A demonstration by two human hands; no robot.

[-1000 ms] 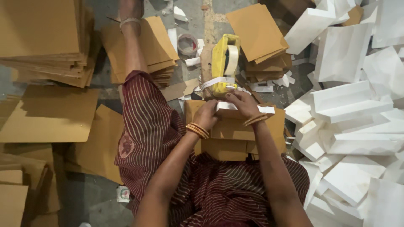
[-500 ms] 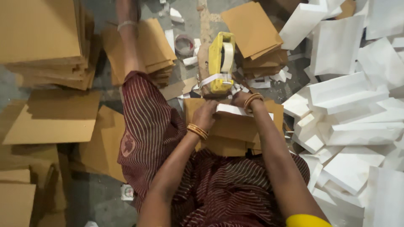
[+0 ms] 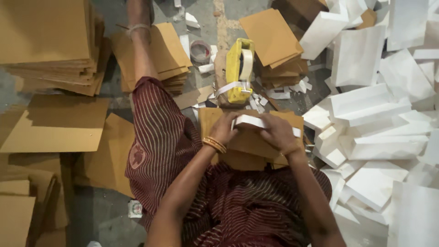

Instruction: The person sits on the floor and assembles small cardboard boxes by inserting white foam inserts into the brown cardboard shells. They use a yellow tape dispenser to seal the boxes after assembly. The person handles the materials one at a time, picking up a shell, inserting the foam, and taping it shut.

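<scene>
1. Both hands have shifted onto the white box since the earlier frame: left hand and right hand pinch the box over the cardboard stack.
2. Keep edges square, pressing evenly.
3. Beyond: yellow tape dispenser.

The left hand and right hand hide most of the white strip.

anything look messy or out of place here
Yes. The white boxes on the right lie tumbled at all angles, not stacked like the brown card sheets. White scraps litter the floor around the yellow tape dispenser. Both hands, left hand and right hand, grip one white box.
</scene>
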